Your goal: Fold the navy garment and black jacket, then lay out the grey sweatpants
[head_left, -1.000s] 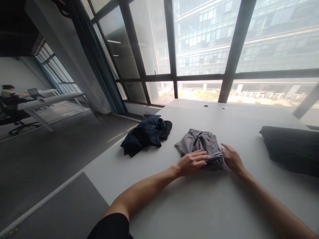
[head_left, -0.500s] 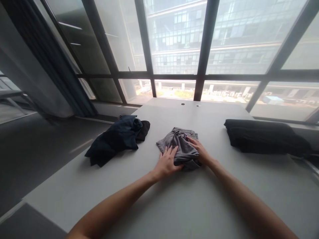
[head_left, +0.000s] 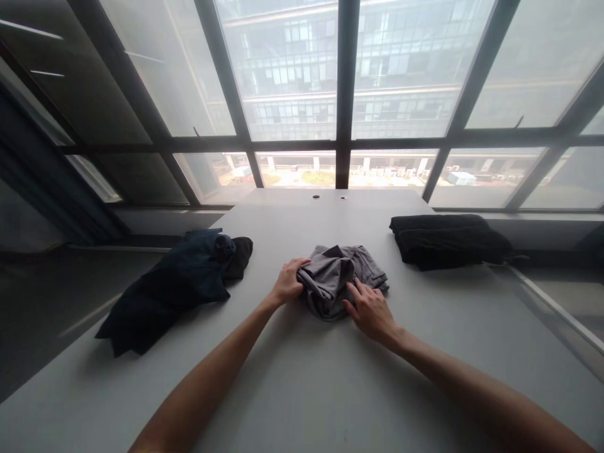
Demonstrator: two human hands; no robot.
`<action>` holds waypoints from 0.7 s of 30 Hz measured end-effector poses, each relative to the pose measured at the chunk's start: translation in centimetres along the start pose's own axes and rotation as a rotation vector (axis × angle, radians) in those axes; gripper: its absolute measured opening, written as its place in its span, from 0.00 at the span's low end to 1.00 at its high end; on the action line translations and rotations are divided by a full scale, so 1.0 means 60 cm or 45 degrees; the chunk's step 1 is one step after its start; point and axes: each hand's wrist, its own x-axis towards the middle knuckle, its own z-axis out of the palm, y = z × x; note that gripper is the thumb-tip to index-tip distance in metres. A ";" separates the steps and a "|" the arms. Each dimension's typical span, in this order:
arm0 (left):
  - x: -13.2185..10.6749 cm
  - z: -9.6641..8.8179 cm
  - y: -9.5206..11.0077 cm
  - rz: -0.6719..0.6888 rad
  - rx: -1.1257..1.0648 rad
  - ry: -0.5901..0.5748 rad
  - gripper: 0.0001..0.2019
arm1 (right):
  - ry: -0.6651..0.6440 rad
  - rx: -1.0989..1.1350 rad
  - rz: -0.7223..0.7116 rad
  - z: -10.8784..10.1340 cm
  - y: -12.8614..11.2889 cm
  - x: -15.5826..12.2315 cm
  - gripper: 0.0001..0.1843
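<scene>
A folded grey garment [head_left: 337, 277] lies at the middle of the white table [head_left: 302, 390]. My left hand [head_left: 289, 281] is closed on the garment's left edge, with the cloth bunched up under its fingers. My right hand [head_left: 370, 308] rests on the garment's near right part, fingers spread and pressing down on the cloth.
A crumpled dark blue garment [head_left: 174, 283] lies at the left of the table. A folded black pile [head_left: 446, 239] sits at the back right. Tall windows run behind the table's far edge, and the floor drops away at left.
The view swung to the right. My left hand went from lying flat on the grey garment to gripping its left edge. My right hand moved nearer me along its right side.
</scene>
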 end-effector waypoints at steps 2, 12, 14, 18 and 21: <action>0.009 0.014 -0.016 -0.019 0.013 0.117 0.34 | 0.107 0.158 0.020 -0.012 0.026 -0.003 0.22; 0.010 -0.018 -0.023 0.033 -0.130 -0.203 0.33 | 0.082 0.427 0.632 -0.035 0.147 0.095 0.25; 0.012 -0.046 -0.014 0.017 -0.183 -0.369 0.38 | 0.058 0.503 0.685 -0.037 0.151 0.111 0.24; 0.016 -0.074 0.011 -0.066 -0.288 -0.516 0.40 | -0.005 0.724 0.787 -0.045 0.153 0.130 0.17; 0.018 -0.056 0.029 -0.069 -0.262 -0.377 0.40 | -0.095 0.947 0.816 -0.048 0.151 0.130 0.14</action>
